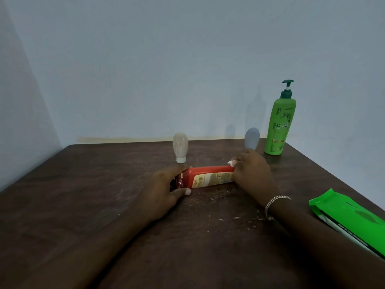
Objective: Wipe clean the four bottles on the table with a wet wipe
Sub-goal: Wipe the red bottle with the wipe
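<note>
Red bottle (pixel 208 176): lying on its side mid-surface, cream label with small print too blurred to read. Left hand (pixel 164 184) closed around its cap end; right hand (pixel 253 176) closed over its base end, a scrap of white wet wipe (pixel 231 163) showing at the fingertips.

Green pump bottle (pixel 279 126): upright near the far right corner of the surface (pixel 83 205); "Henna" legible, brand name partly readable as "V..ka". Contents not visible.

Clear squeeze bottle (pixel 180 146): standing on its white cap near the far edge.

Grey squeeze bottle (pixel 252 138): near the far edge, lower part hidden behind the right hand.

Green wipes packet (pixel 352 220): flat at the right edge; white strip of print unreadable.

Bracelet (pixel 275 202): right wrist.
</note>
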`<state>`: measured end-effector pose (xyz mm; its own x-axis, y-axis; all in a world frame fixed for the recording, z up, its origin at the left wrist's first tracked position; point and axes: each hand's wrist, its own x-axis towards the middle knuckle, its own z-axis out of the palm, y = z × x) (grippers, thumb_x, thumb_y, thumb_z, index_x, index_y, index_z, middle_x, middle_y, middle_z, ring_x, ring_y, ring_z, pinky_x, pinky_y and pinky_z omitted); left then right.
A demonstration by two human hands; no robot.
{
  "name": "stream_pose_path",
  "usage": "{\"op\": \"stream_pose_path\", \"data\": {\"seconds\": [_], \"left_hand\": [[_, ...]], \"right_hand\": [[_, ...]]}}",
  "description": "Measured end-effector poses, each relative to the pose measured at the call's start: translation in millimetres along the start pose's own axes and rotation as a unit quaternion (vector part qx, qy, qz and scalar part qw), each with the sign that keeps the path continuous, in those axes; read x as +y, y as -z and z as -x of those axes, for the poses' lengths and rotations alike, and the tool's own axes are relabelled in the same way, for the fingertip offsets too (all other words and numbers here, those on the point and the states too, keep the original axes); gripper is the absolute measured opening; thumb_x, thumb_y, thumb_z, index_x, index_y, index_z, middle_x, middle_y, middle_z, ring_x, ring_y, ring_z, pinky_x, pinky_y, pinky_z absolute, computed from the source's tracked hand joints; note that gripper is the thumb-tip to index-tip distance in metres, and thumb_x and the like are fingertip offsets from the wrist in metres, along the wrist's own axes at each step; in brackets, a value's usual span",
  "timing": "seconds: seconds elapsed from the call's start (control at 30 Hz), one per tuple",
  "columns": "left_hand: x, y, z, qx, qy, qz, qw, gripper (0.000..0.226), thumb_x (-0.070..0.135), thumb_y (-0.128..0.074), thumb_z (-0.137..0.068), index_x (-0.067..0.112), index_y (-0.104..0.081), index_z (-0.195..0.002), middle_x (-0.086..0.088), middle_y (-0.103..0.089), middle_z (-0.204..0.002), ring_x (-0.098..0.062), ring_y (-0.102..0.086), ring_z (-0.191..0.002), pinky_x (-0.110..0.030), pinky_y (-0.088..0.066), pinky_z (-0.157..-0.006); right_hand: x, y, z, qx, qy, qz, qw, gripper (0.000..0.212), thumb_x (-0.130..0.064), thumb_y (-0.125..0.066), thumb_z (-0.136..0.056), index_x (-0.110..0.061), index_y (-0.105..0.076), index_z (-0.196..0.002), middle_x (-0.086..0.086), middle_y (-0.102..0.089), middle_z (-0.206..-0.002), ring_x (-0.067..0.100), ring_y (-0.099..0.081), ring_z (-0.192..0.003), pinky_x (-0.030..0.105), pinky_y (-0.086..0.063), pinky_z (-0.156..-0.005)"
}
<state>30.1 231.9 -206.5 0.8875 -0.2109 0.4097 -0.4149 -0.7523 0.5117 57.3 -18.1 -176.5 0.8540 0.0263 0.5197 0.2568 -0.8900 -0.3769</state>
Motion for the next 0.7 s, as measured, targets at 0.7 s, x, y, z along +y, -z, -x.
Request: {"op": "stream_pose_path", "data": {"seconds": [0.7], "left_hand": [[-15, 3, -12, -0.067, 0.088, -0.008, 0.994, 0.097, 0.064, -0.083, -0.061, 0.033, -0.047, -0.146, 0.006, -0.052, -0.146, -0.01, -0.055, -0.119, -0.033, -0.051, -0.097]], "right_hand": [[-13, -8, 12, -0.062, -0.05, -0.05, 0.996, 0.02, -0.025, -0.064, -0.086, -0.023, -0.074, -0.104, -0.002, -0.073, -0.106, 0.016, -0.066, -0.096, 0.024, -0.05, -0.079]]}}
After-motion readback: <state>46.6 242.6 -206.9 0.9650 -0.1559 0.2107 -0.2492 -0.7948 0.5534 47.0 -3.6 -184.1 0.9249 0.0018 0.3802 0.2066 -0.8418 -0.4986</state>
